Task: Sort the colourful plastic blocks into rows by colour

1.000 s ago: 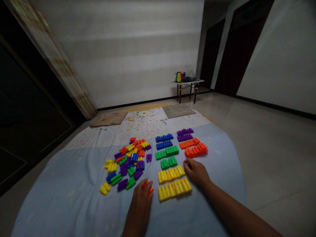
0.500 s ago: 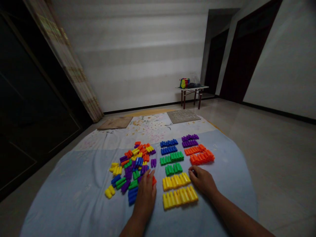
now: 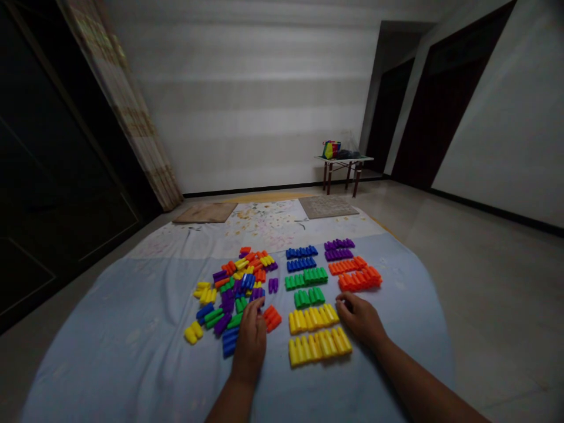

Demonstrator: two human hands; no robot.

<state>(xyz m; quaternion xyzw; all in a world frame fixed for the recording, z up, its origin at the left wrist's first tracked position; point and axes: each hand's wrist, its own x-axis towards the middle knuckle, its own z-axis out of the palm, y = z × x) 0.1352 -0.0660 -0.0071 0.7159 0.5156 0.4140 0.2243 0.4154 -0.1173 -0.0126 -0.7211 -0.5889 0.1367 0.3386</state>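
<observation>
At the right edge of a mixed pile of small, peg-like plastic blocks (image 3: pixel 238 285), my left hand (image 3: pixel 252 335) reaches in with its fingers stretched out. A few orange blocks (image 3: pixel 272 318) lie just right of its fingers, and blue blocks (image 3: pixel 230 342) sit at its left side, partly covered. My right hand (image 3: pixel 363 320) rests on the cloth with fingers curled in, and I see nothing in it. It lies next to the upper yellow row (image 3: pixel 314 318), below the orange rows (image 3: pixel 359 278). A lower yellow row (image 3: pixel 321 346) is nearer to me.
Green rows (image 3: pixel 306 279), blue rows (image 3: pixel 302 258) and purple rows (image 3: pixel 339 249) stand farther back on the blue cloth (image 3: pixel 132 329). Two flat mats (image 3: pixel 206 212) lie at the far table edge. A small table (image 3: pixel 343 158) with a colourful bag stands by the wall.
My left hand has drawn slightly left, leaving the orange blocks uncovered on the cloth. My right hand stays in place. The view has shifted a little.
</observation>
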